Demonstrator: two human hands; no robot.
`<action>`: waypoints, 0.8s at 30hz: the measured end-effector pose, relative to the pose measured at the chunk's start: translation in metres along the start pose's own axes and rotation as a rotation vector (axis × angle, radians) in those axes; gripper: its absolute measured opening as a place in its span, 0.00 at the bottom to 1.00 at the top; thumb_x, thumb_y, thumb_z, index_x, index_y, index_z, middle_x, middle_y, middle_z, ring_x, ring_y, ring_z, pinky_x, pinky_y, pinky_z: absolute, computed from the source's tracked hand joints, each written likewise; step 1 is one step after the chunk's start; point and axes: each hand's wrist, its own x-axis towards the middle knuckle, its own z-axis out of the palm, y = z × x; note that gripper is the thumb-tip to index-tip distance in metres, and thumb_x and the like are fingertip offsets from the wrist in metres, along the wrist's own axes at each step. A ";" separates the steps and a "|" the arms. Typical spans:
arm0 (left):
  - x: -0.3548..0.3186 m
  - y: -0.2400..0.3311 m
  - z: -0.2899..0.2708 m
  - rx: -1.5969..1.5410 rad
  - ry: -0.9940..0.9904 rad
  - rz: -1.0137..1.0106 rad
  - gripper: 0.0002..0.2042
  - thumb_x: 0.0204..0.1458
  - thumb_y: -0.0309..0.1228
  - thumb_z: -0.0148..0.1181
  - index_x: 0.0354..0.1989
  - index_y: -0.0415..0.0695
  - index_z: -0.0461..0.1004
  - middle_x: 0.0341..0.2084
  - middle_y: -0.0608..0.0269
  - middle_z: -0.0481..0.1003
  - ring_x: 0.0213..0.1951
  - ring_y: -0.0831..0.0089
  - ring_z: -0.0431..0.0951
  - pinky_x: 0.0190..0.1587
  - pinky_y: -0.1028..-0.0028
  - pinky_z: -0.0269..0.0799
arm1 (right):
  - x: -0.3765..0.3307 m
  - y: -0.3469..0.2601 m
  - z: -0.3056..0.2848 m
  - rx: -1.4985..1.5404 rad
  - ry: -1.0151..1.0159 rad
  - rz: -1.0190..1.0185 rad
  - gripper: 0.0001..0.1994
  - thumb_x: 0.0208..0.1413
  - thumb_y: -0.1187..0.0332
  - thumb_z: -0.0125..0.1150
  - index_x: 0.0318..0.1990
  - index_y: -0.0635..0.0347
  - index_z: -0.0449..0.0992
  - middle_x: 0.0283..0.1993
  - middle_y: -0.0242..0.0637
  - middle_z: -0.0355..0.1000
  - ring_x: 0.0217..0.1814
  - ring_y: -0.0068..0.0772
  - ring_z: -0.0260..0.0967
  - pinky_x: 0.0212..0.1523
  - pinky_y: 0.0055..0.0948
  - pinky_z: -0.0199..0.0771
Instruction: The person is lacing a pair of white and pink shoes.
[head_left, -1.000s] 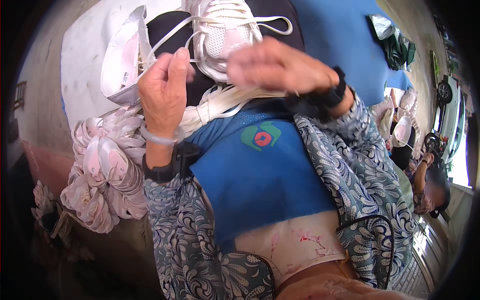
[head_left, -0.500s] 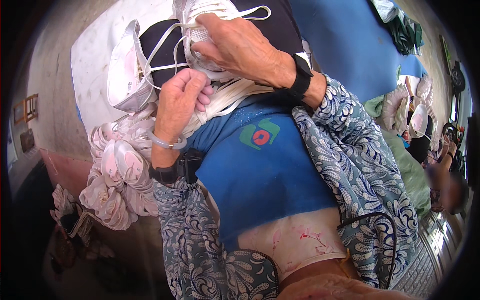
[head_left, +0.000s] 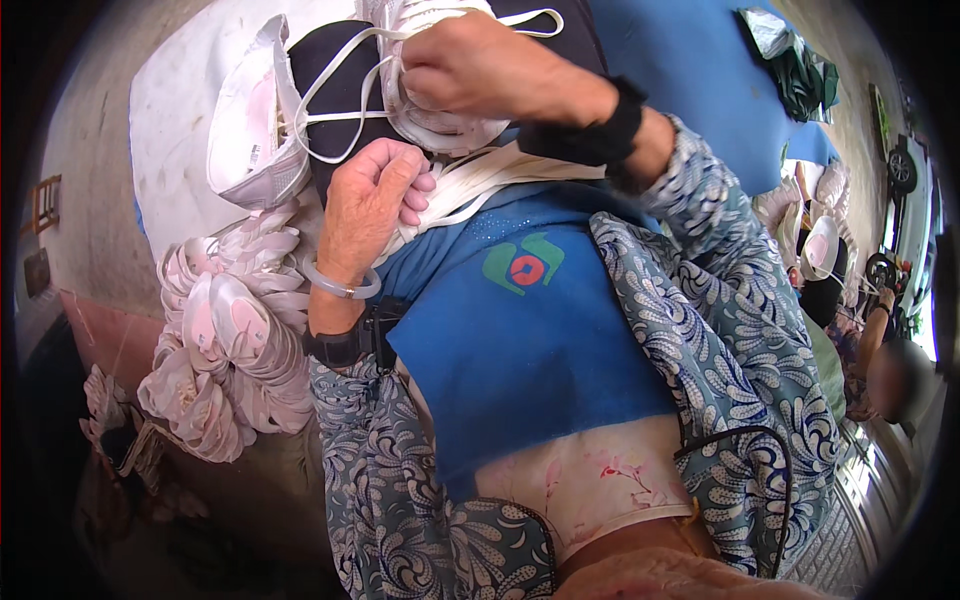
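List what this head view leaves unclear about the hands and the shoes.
- Right hand covers the white shoe beneath; its fingertips are hidden.
- Left hand curls over white laces; its grip is unclear.
- Second shoe: interior unclear.
- Shoe pile: count unreadable, fisheye-bent.

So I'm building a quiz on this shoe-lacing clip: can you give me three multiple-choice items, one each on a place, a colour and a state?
1. Where is the pile of white shoe uppers?
A. at the person's left
B. on the blue apron
C. in the right hand

2. What colour is the apron?
A. red
B. blue
C. yellow

3. What is the right hand doing?
A. hanging free
B. lying flat
C. gripping the white shoe

Key: 1 A, the pile lies beside the left forearm; 2 B, blue cloth covers the lap; 3 C, its fingers close on the shoe while the left hand pinches white laces.
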 end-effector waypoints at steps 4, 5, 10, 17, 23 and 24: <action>-0.005 -0.001 -0.007 -0.174 -0.055 -0.014 0.21 0.61 0.45 0.46 0.33 0.36 0.73 0.26 0.62 0.75 0.24 0.80 0.73 0.26 0.82 0.70 | -0.033 -0.036 -0.040 0.869 -0.478 0.326 0.12 0.58 0.67 0.52 0.27 0.67 0.73 0.21 0.34 0.67 0.20 0.22 0.60 0.22 0.23 0.63; -0.003 0.004 -0.004 -0.248 -0.069 -0.056 0.25 0.61 0.49 0.42 0.34 0.35 0.73 0.26 0.60 0.75 0.25 0.78 0.74 0.27 0.81 0.72 | -0.047 -0.044 -0.035 1.019 -0.462 0.214 0.12 0.59 0.67 0.52 0.28 0.66 0.73 0.21 0.32 0.68 0.20 0.22 0.61 0.22 0.23 0.63; 0.027 0.030 0.029 -0.580 -0.310 -0.155 0.33 0.61 0.56 0.34 0.45 0.32 0.70 0.30 0.51 0.76 0.35 0.63 0.79 0.39 0.69 0.77 | -0.064 -0.089 -0.062 1.277 -0.883 -0.315 0.11 0.60 0.66 0.53 0.27 0.61 0.66 0.20 0.34 0.63 0.21 0.33 0.66 0.19 0.31 0.62; 0.043 0.034 0.087 -0.739 -0.426 -0.065 0.20 0.63 0.40 0.37 0.36 0.34 0.69 0.14 0.57 0.72 0.16 0.65 0.73 0.25 0.68 0.75 | -0.106 -0.081 -0.087 1.241 -0.824 -0.752 0.06 0.59 0.68 0.53 0.34 0.59 0.68 0.24 0.35 0.66 0.20 0.31 0.68 0.18 0.35 0.66; 0.015 0.070 0.107 0.093 -0.553 0.225 0.19 0.63 0.40 0.37 0.29 0.40 0.70 0.11 0.68 0.65 0.16 0.79 0.68 0.21 0.80 0.62 | -0.127 -0.056 -0.129 0.835 -0.295 0.291 0.12 0.57 0.61 0.56 0.35 0.63 0.76 0.28 0.32 0.74 0.23 0.15 0.65 0.21 0.19 0.61; 0.010 0.064 0.103 0.197 -0.561 0.308 0.19 0.63 0.40 0.36 0.28 0.41 0.70 0.11 0.69 0.65 0.17 0.80 0.67 0.21 0.81 0.60 | -0.119 -0.053 -0.124 0.788 -0.212 0.574 0.14 0.59 0.61 0.54 0.35 0.64 0.76 0.26 0.29 0.71 0.23 0.13 0.61 0.22 0.17 0.58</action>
